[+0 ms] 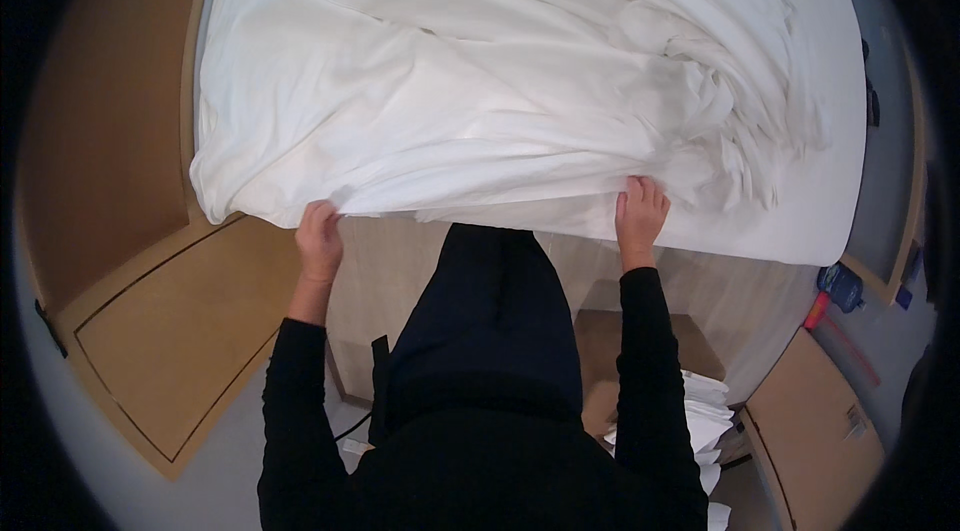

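Observation:
A large white sheet (420, 101) lies spread over the bed (790, 231), bunched into deep folds toward the right. My left hand (319, 237) is closed on its near edge at the left, fingers curled over the cloth. Farther right, my right hand (641, 216) pinches the same edge, fingertips pressed into the fabric. Between my hands the edge runs nearly straight, with long creases along it. Whether the cloth is one layer or several I cannot tell.
A brown headboard-like panel (110, 121) and a wooden cabinet (180, 341) stand at the left. Behind my right arm are a brown box-like seat (650, 341) and a stack of folded white linen (705, 411). A blue water bottle (842, 287) stands at the right, near a wooden board (815, 421).

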`<state>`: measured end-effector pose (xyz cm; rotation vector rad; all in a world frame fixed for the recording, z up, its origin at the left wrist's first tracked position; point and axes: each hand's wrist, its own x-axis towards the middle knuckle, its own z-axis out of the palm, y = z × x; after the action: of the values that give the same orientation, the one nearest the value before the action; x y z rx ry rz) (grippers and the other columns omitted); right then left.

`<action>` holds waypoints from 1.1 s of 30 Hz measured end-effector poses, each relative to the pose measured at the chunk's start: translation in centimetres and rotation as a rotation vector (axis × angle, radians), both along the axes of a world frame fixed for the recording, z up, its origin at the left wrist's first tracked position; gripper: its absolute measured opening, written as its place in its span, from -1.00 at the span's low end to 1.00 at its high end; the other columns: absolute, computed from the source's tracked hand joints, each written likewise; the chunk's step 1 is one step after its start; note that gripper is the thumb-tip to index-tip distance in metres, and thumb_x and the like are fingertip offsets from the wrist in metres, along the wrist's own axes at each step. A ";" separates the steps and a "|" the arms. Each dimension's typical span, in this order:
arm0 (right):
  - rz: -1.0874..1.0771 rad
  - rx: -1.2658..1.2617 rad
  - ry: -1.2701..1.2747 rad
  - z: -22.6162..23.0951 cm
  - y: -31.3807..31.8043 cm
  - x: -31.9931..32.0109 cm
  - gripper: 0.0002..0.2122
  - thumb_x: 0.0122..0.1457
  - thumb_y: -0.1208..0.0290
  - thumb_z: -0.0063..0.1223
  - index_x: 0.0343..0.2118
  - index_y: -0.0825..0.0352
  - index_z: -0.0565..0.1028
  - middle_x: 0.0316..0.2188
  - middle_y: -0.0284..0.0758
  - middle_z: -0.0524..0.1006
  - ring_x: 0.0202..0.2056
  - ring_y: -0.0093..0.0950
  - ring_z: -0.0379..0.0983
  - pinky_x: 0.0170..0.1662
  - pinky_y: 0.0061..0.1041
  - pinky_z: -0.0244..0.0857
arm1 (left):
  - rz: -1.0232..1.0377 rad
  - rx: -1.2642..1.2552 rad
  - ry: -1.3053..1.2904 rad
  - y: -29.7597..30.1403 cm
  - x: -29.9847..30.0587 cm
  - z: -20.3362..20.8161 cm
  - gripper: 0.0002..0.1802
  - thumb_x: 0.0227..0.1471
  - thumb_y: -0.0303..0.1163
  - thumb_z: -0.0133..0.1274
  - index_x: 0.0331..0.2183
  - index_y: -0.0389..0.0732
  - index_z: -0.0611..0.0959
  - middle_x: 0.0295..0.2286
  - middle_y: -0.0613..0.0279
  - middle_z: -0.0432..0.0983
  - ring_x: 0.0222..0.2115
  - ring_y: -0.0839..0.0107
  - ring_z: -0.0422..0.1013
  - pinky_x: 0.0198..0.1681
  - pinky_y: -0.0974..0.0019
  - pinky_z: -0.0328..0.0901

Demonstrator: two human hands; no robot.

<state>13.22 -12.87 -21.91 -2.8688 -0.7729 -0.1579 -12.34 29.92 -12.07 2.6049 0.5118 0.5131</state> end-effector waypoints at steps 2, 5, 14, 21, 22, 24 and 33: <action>-0.051 0.010 -0.089 -0.1 -0.7 0.8 -0.71 -0.07 0.39 0.18 -0.22 0.23 0.46 -0.19 -0.31 0.43 -0.12 -0.29 0.33 -0.07 -0.25 0.16 | 0.083 -0.016 -0.023 0.9 -1.8 1.0 -0.83 -0.06 -0.67 0.02 -0.34 -0.27 0.47 -0.42 0.06 0.46 -0.39 0.10 0.42 -0.33 0.26 0.35; -0.051 0.039 -0.155 0.7 -1.5 2.0 -0.69 -0.09 0.41 0.17 -0.21 0.23 0.46 -0.18 -0.31 0.43 -0.13 -0.29 0.33 -0.08 -0.26 0.17 | 0.187 -0.044 -0.002 2.5 -3.7 2.0 -0.83 -0.02 -0.67 -0.02 -0.33 -0.26 0.47 -0.40 0.04 0.46 -0.37 0.09 0.42 -0.30 0.25 0.35; -0.005 -0.079 -0.026 0.0 1.2 0.5 -0.76 -0.07 0.47 0.06 -0.26 0.23 0.48 -0.21 -0.33 0.44 -0.17 -0.37 0.35 -0.19 -0.35 0.18 | -0.072 0.318 0.637 4.3 0.0 -1.4 -0.80 -0.09 -0.54 0.04 -0.31 -0.24 0.47 -0.26 0.03 0.42 -0.21 0.07 0.34 -0.14 0.08 0.25; -0.039 -0.119 -0.037 -2.3 1.5 2.8 -0.84 -0.05 0.46 0.05 -0.34 0.25 0.47 -0.26 -0.37 0.47 -0.17 -0.38 0.37 -0.16 -0.28 0.20 | -0.889 0.039 0.312 -11.2 9.6 -6.7 -0.75 -0.11 -0.41 0.01 -0.28 -0.20 0.51 -0.27 0.10 0.42 -0.18 0.16 0.34 -0.07 0.12 0.24; -0.012 -0.067 -0.062 -2.0 1.2 3.1 -0.85 -0.04 0.46 0.05 -0.35 0.25 0.48 -0.28 -0.37 0.48 -0.17 -0.38 0.37 -0.15 -0.26 0.20 | -0.917 0.082 0.216 -13.2 11.3 -7.4 -0.71 -0.11 -0.41 0.01 -0.24 -0.20 0.52 -0.25 0.11 0.42 -0.16 0.18 0.34 -0.06 0.12 0.24; 0.024 0.068 -0.029 -0.8 0.3 2.9 -0.91 0.04 0.43 0.01 -0.38 0.25 0.47 -0.40 -0.34 0.46 -0.26 -0.34 0.38 -0.22 -0.24 0.21 | -0.805 0.192 0.198 -15.9 14.4 -8.4 -0.73 -0.08 -0.45 0.00 -0.24 -0.17 0.54 -0.20 0.08 0.41 -0.14 0.15 0.33 -0.08 0.12 0.24; 0.002 0.246 0.287 13.1 -3.6 -3.6 -0.87 0.06 0.36 0.11 -0.50 0.25 0.43 -0.63 -0.32 0.39 -0.52 -0.32 0.37 -0.42 -0.34 0.21 | -0.807 -0.174 0.185 -14.7 16.7 -6.9 -0.68 -0.20 -0.58 0.03 -0.28 -0.13 0.60 -0.37 0.25 0.53 -0.34 0.26 0.46 -0.28 0.25 0.34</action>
<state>9.57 -16.48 -8.79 -2.5809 -0.6492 0.1465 4.39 15.18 -18.92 2.4232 -0.4299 -0.0417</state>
